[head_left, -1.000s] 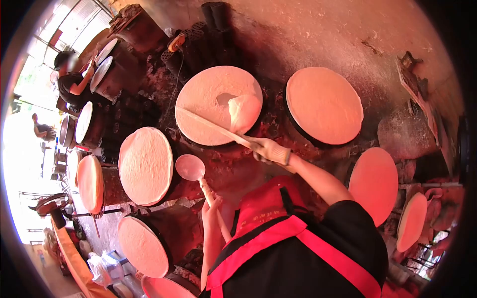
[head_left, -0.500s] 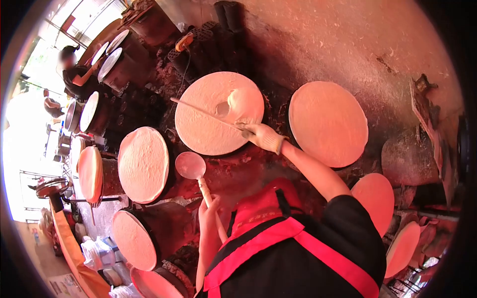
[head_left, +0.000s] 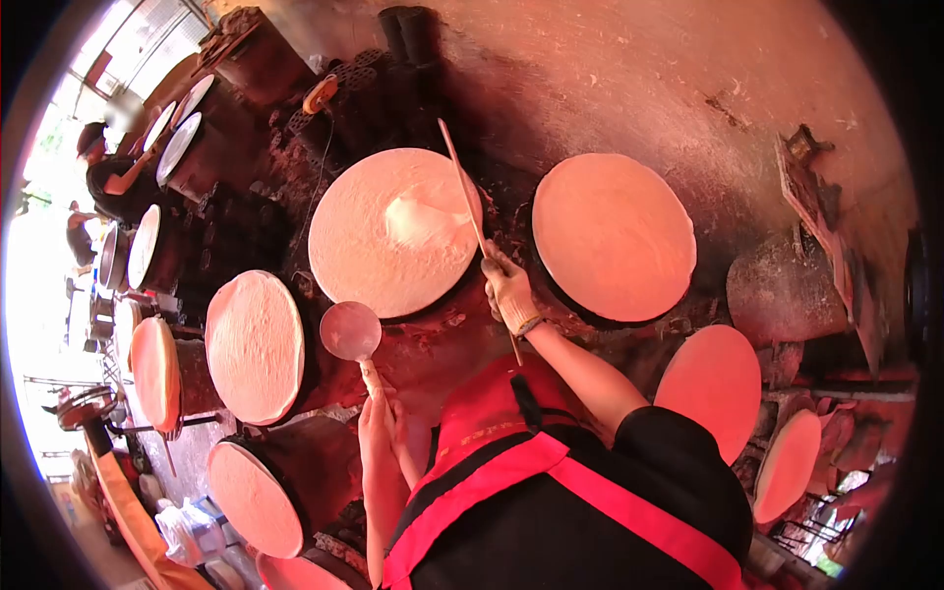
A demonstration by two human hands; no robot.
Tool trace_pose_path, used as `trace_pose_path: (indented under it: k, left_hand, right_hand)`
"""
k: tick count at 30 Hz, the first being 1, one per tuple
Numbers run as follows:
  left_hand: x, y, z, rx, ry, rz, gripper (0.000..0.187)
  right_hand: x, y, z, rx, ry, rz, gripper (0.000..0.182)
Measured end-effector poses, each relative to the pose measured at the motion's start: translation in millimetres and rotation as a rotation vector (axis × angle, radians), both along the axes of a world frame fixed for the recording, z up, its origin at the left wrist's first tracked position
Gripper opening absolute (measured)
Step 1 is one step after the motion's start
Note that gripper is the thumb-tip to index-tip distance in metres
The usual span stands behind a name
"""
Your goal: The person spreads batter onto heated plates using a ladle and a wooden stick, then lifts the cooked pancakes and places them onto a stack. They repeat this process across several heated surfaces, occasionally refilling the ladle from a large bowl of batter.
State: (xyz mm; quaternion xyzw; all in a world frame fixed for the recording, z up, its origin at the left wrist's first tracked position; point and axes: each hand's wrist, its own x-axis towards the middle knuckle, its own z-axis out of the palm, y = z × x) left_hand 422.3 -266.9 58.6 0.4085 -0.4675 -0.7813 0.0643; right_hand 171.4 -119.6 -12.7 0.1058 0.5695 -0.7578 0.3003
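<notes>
My right hand [head_left: 511, 291], in a pale work glove, is closed around a long thin stick [head_left: 460, 177]. The stick's far end reaches over the right edge of a round griddle covered by a large pale flatbread [head_left: 344, 236]. A smooth raised patch of batter [head_left: 418, 220] lies right of the flatbread's middle. In my left hand [head_left: 381, 418], which is bare, is the handle of a ladle [head_left: 351, 331]. Its round bowl is just below the flatbread's near edge. Another round flatbread [head_left: 615, 236] covers the griddle right of my glove.
More covered griddles stand at left [head_left: 256, 346], lower left [head_left: 254, 500] and right [head_left: 710, 393]. A co-worker [head_left: 116, 177] is beside other griddles at upper left. A rough wall [head_left: 629, 79] rises behind, with dark cylinders [head_left: 411, 34] against it.
My right hand has drawn back from the flatbread, and the stick has swung from crosswise to nearly upright in view. The hole in the flatbread is no longer visible. The whole view has shifted.
</notes>
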Motion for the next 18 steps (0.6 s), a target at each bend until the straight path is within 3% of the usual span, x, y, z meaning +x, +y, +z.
trace_pose_path:
  k: [1, 3, 7, 9, 12, 15, 18]
  left_hand:
    - [-1, 2, 3, 0.055, -0.005, 0.038, 0.026]
    - [-10, 7, 15, 0.161, -0.011, 0.121, 0.026]
    - [-6, 0, 0, 0.287, 0.092, 0.029, 0.023]
    - [-8, 1, 1, 0.277, 0.051, 0.013, 0.022]
    - [-17, 2, 10, 0.285, -0.006, -0.003, 0.020]
    - [-29, -6, -1, 0.154, -0.030, -0.030, 0.025]
    - [-53, -33, -16, 0.130, 0.007, -0.047, 0.021]
  right_hand:
    - [8, -2, -7, -0.049, 0.008, -0.040, 0.035]
    - [22, -16, 0, -0.007, 0.010, 0.106, 0.037]
    - [-23, -15, 7, -0.013, -0.009, 0.293, 0.032]
    - [-60, -16, -14, 0.057, 0.038, 0.131, 0.029]
    - [-72, -9, -8, 0.126, 0.081, 0.344, 0.027]
    - [-49, 16, 12, 0.221, 0.006, 0.580, 0.040]
    - [-18, 58, 35, 0.092, 0.056, 0.594, 0.044]
